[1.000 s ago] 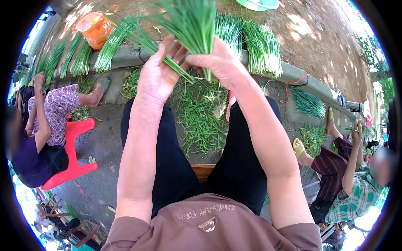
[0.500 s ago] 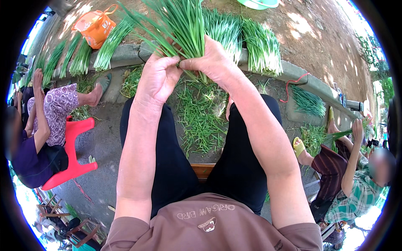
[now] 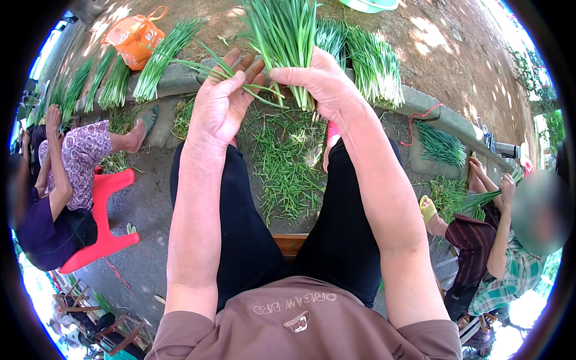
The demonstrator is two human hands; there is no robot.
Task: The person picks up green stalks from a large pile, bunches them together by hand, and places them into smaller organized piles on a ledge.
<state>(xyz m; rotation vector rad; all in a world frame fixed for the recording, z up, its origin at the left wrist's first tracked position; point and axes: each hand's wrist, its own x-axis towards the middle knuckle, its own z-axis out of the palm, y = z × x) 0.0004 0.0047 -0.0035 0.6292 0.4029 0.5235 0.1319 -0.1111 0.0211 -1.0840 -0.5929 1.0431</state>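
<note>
A thick bunch of green chives [image 3: 282, 36] stands upright in my right hand [image 3: 329, 84], fingers wrapped round its lower stems and thumb across the front. Beside it, my left hand [image 3: 223, 99] pinches a few loose chive stalks [image 3: 262, 94] between thumb and fingers, their thin ends sticking out to the left. The two hands are slightly apart. Below them, between my knees, a heap of green trimmings [image 3: 288, 168] covers the ground.
Chive bundles [image 3: 375, 66] lie along the stone curb [image 3: 420, 102], with an orange bag [image 3: 135, 42] at the far left. On the left someone sits on a red stool [image 3: 108, 210]. A person in a checked shirt [image 3: 507, 282] handles chives at right. A green basin [image 3: 369, 5] stands far back.
My right hand has moved right with the chive bunch. My left hand has come away from it, holding a few loose stalks. The person at right has leaned forward.
</note>
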